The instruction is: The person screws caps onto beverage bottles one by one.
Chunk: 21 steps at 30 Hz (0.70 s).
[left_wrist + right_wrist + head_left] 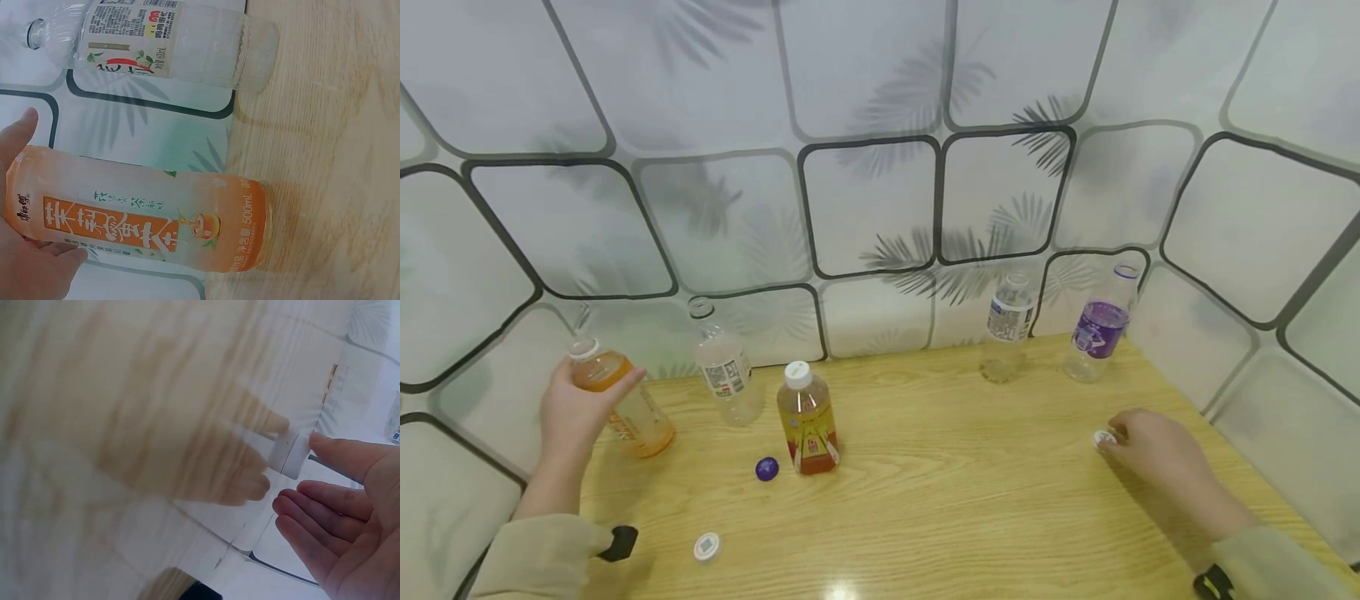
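Note:
My left hand [576,408] grips the upper part of an orange-labelled tea bottle [125,212], which leans in the head view and has a white cap on top. To its right stands a clear bottle [724,379] without a cap. At the right side of the table, my right hand [1165,462] is at a white bottle cap [1103,438] lying on the wood. In the right wrist view the thumb [337,453] is right at the cap's top face, while the other fingers [312,531] are loosely bent and apart from it.
A white-capped tea bottle [808,425] with a yellow and red label stands mid-left, a purple cap [767,468] beside it. Another white cap [707,547] lies nearer. Two uncapped clear bottles, one white-labelled [1009,321], one purple-labelled [1097,333], stand by the patterned wall [872,208].

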Available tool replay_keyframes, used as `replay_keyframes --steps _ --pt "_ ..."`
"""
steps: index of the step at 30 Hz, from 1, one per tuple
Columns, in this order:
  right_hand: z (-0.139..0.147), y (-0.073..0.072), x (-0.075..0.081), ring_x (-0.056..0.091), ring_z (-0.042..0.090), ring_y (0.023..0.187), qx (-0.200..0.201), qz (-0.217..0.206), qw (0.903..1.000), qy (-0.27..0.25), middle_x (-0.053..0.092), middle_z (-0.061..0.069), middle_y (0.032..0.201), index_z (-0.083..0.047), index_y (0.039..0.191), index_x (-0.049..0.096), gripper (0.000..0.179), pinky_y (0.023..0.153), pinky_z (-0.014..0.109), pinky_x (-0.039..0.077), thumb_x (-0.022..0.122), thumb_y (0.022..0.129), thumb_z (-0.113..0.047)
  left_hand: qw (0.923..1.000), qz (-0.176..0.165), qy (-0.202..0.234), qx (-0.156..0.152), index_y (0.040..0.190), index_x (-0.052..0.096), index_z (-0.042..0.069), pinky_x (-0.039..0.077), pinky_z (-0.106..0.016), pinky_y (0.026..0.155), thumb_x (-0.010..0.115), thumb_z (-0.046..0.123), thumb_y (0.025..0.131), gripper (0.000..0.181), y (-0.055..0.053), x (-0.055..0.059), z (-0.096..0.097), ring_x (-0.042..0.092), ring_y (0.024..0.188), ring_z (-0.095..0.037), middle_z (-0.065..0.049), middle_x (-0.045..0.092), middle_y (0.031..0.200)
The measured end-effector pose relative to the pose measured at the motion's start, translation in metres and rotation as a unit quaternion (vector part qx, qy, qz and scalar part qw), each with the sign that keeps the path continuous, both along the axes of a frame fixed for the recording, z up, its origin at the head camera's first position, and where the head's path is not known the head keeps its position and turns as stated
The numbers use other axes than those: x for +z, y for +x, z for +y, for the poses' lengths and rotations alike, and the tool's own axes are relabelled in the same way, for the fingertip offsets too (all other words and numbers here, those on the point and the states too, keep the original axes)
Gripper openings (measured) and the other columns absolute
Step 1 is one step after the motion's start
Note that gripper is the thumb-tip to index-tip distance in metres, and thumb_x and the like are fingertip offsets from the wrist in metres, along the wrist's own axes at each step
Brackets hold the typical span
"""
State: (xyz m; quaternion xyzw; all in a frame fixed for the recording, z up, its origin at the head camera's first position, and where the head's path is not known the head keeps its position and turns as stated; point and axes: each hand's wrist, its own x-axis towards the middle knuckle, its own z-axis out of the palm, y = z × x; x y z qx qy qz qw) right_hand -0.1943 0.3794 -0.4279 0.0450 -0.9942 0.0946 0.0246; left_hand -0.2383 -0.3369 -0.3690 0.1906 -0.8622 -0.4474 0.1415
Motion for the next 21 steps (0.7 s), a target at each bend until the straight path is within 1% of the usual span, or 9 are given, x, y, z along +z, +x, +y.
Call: replay_keyframes --steps 2,5,7,9,13,15,18,21 --pt "0.0004 -0.0005 0.0000 0.065 0.023 0.074 0.003 0.000 1.0000 0.004 0.073 0.010 0.083 0.007 0.103 0.075 0.036 0.067 0.048 0.058 0.080 0.092 -0.026 1.0000 0.002 0.001 0.004 0.170 0.014 0.005 0.036 -0.066 0.123 0.072 0.041 0.098 0.100 0.0001 -0.0008 0.0008 0.039 0.151 -0.050 -0.028 0.030 0.170" --pt "0.0007 -0.0008 -0.0011 0.071 0.031 0.080 0.008 0.002 0.9999 0.007 0.077 0.016 0.089 0.007 0.103 0.075 0.034 0.075 0.055 0.061 0.082 0.090 -0.023 0.9999 0.002 0.002 0.010 0.169 0.014 0.004 0.036 -0.065 0.123 0.073 0.041 0.098 0.099 0.0003 -0.0020 0.0015 0.038 0.151 -0.049 -0.027 0.029 0.171" --pt "0.0006 -0.0010 -0.0017 0.073 0.035 0.083 0.009 0.001 0.9999 0.008 0.077 0.017 0.091 0.007 0.103 0.075 0.032 0.078 0.057 0.061 0.082 0.089 -0.021 0.9999 0.000 0.002 0.013 0.169 0.015 0.002 0.036 -0.064 0.123 0.073 0.041 0.098 0.099 0.0005 -0.0030 0.0016 0.038 0.151 -0.049 -0.028 0.030 0.170" --pt "0.0001 -0.0009 -0.0020 0.073 0.035 0.084 0.011 -0.002 0.9999 0.008 0.078 0.017 0.092 0.006 0.102 0.076 0.031 0.079 0.058 0.061 0.082 0.089 -0.021 0.9999 -0.003 0.001 0.015 0.168 0.016 0.000 0.036 -0.063 0.124 0.073 0.041 0.098 0.099 0.0005 -0.0035 0.0015 0.037 0.152 -0.049 -0.029 0.030 0.170" --pt "-0.0002 -0.0015 -0.0022 0.074 0.038 0.085 0.015 -0.008 0.9998 0.009 0.078 0.018 0.093 0.005 0.100 0.077 0.027 0.080 0.059 0.060 0.082 0.089 -0.020 0.9997 0.000 -0.003 0.022 0.165 0.025 -0.002 0.037 -0.062 0.122 0.073 0.040 0.098 0.094 0.0005 -0.0034 0.0017 0.039 0.150 -0.047 -0.030 0.036 0.166" --pt "-0.0010 -0.0017 -0.0015 0.074 0.038 0.085 0.017 -0.010 0.9998 0.010 0.079 0.017 0.092 0.003 0.098 0.077 0.024 0.081 0.060 0.060 0.082 0.090 -0.019 0.9996 0.001 -0.007 0.028 0.164 0.028 -0.003 0.038 -0.062 0.121 0.074 0.040 0.097 0.091 0.0010 -0.0026 0.0022 0.041 0.148 -0.046 -0.030 0.040 0.164" --pt "-0.0028 -0.0017 -0.0004 0.073 0.033 0.079 0.018 -0.012 0.9996 0.017 0.078 0.013 0.087 -0.001 0.091 0.077 0.018 0.077 0.058 0.060 0.081 0.090 -0.019 0.9994 -0.001 -0.012 0.034 0.162 0.031 -0.004 0.039 -0.062 0.121 0.074 0.039 0.097 0.090 0.0024 -0.0010 0.0032 0.043 0.146 -0.045 -0.030 0.042 0.162" --pt "-0.0060 -0.0017 0.0014 0.066 0.022 0.069 0.018 -0.007 0.9995 0.026 0.072 0.004 0.077 -0.006 0.080 0.073 0.018 0.069 0.050 0.059 0.080 0.091 -0.018 0.9993 -0.005 -0.013 0.034 0.163 0.030 -0.005 0.039 -0.062 0.121 0.075 0.038 0.097 0.091 0.0032 0.0000 0.0026 0.043 0.146 -0.046 -0.031 0.042 0.162"
